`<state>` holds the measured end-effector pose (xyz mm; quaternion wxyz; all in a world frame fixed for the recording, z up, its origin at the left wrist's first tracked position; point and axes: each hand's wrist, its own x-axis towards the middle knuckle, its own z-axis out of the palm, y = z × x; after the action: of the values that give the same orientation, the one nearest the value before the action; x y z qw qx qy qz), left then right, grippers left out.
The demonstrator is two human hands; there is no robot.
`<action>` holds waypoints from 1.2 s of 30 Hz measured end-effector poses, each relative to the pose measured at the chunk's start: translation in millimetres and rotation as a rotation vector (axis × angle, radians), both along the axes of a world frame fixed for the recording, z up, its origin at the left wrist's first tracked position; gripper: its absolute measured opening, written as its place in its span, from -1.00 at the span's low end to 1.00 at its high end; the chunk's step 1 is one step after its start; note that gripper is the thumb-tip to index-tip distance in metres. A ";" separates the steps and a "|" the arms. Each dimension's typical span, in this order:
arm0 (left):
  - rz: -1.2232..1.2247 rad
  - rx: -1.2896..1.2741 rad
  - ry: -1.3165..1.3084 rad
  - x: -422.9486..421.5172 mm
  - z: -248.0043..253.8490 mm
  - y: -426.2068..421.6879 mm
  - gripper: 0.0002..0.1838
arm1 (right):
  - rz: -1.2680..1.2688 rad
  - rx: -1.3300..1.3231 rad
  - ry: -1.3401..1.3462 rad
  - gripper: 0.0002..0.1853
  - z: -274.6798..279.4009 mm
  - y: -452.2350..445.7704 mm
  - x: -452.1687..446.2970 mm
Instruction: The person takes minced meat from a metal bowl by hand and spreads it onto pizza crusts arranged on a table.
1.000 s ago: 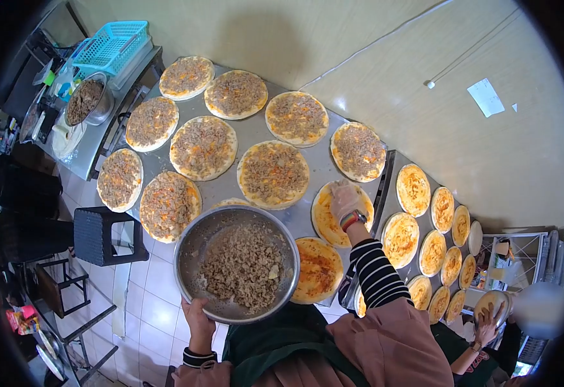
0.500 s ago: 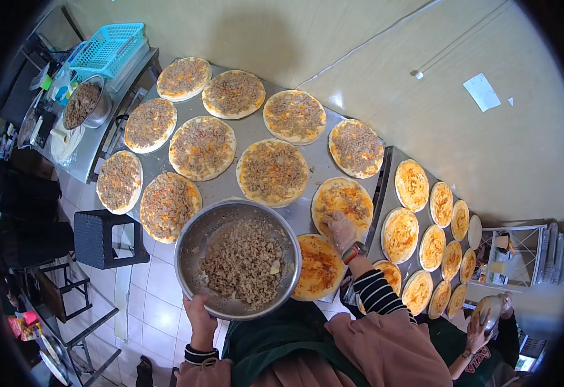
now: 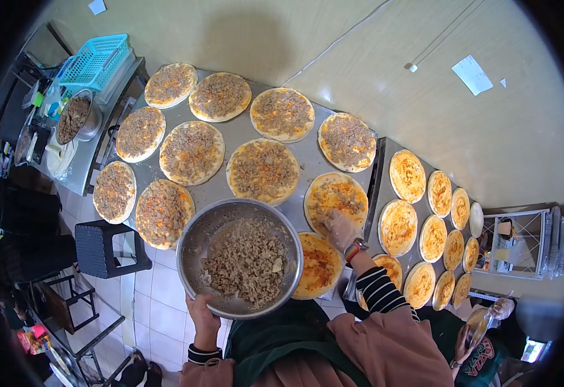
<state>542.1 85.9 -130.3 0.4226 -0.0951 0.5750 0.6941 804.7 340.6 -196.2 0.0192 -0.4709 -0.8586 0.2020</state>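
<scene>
My left hand (image 3: 203, 320) is closed on the near rim of a large steel mixing bowl (image 3: 298, 277), which is tilted toward me. Crumbly cooked ground meat (image 3: 246, 261) lies inside it. My right hand (image 3: 342, 231), in a clear glove, rests with its fingers stretched onto a round pizza (image 3: 337, 193) that carries sauce and a thin scatter of meat. Just below that hand is a sauced pizza base (image 3: 317, 267), partly covered by the bowl.
Several meat-topped pizzas (image 3: 192, 153) cover the metal table (image 3: 230, 138). Sauced bases (image 3: 398, 227) fill a second table at right, where another person's hands (image 3: 466, 345) hold a metal bowl. A black stool (image 3: 98, 251), side table with second meat bowl (image 3: 88, 126) and blue basket (image 3: 96, 61) stand left.
My right hand has shifted slightly toward the pizza's near-left edge, and the meat clump beside it is more spread out. The view has turned a little. The other person's bowl has tilted.
</scene>
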 end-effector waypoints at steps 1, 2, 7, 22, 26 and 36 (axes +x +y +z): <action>0.008 -0.021 0.011 0.9 0.5 0.9 -0.41 | -0.068 -0.101 -0.017 -0.84 7.2 -2.7 -3.0; 0.018 -0.044 0.021 1.9 0.9 0.9 -0.42 | -0.064 -0.103 -0.015 -0.84 9.6 -4.5 -1.0; 0.044 -0.047 0.021 4.8 1.1 1.5 -0.44 | 0.154 0.096 -0.200 -0.83 -13.4 12.2 36.3; 0.047 -0.013 0.004 9.5 -2.0 3.7 -0.43 | -0.070 -0.037 -0.106 -0.83 -4.1 124.9 -54.3; 0.071 0.021 -0.015 13.3 -0.9 9.0 -0.42 | 0.225 0.041 -0.362 -0.74 -19.7 136.6 -97.8; 0.054 0.000 0.008 19.5 -1.3 27.5 -0.39 | -0.035 -0.004 -0.210 -0.79 -11.1 133.2 -57.9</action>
<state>561.6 113.4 -131.6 0.4013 -0.1080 0.5741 0.7055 746.8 473.8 -207.3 -0.0682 -0.5046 -0.8470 0.1529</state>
